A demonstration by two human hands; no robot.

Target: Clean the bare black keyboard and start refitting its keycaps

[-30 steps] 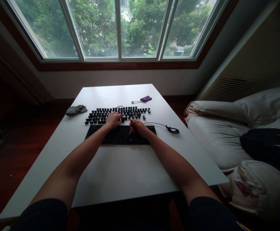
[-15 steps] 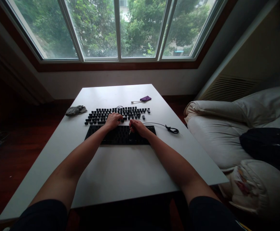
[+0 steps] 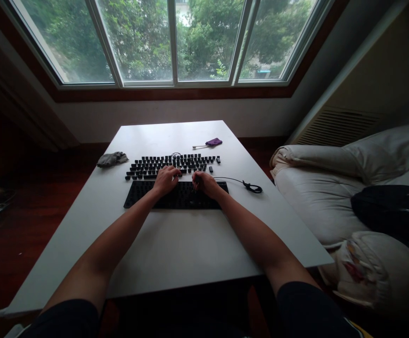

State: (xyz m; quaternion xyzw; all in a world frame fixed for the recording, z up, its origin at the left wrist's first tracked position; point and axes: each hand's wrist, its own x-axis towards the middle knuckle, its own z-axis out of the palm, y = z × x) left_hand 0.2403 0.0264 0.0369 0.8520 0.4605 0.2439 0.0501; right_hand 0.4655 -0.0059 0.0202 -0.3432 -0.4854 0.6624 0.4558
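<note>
The black keyboard (image 3: 141, 193) lies across the middle of the white bench (image 3: 169, 249), its centre and part of its far edge covered by the two hands and forearms. The right hand (image 3: 204, 183) is curled over the right part of the keyboard, its fingertips pinching a slim tool (image 3: 195, 187), probably a wire keycap puller, whose tip blends into the dark keys. The left hand (image 3: 167, 180) reaches over the far edge, fingers bent and pointing right at the near rows of loose keycaps (image 3: 151, 165); whether it pinches one I cannot tell, as the fingertips merge with the black pieces. The hand also hides some of the caps behind it.

Right of the keyboard, a black cable (image 3: 253, 188) lies bundled. A crumpled grey cloth (image 3: 112, 160) is by the left edge of the bench, and a purple pouch (image 3: 214, 141) sits farther off, beside a thin pale stick (image 3: 200, 147). On the right, a dark bag (image 3: 390, 209) on the pale sofa (image 3: 306, 202) is cut off by the frame.
</note>
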